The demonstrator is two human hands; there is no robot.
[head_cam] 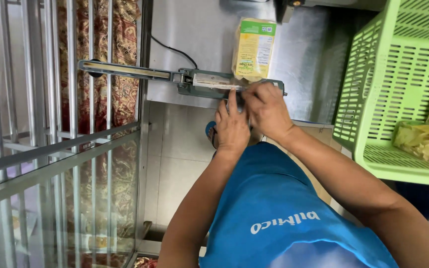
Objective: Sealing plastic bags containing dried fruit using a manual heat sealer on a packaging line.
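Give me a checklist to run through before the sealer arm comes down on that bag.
1. Bag of chips mouth lies on the sealer bar: ok.
2. Left hand on the bag edge: ok.
3. Right hand on the bag edge: ok.
4. Sealer arm raised, free to close: ok.
5. Fingers out of the bar's path: cannot tell.
6. Green basket off to the side: ok.

Small snack-packing workshop. Evidence: stainless steel surface point(304, 54) carrying a green-grey impulse heat sealer point(175, 77); clear bag of yellow chips point(253, 49) at the sealer; green plastic crate point(373, 84) holding more filled chip bags point(423, 141); metal rack point(40, 149) alongside; tiled floor point(175, 149).
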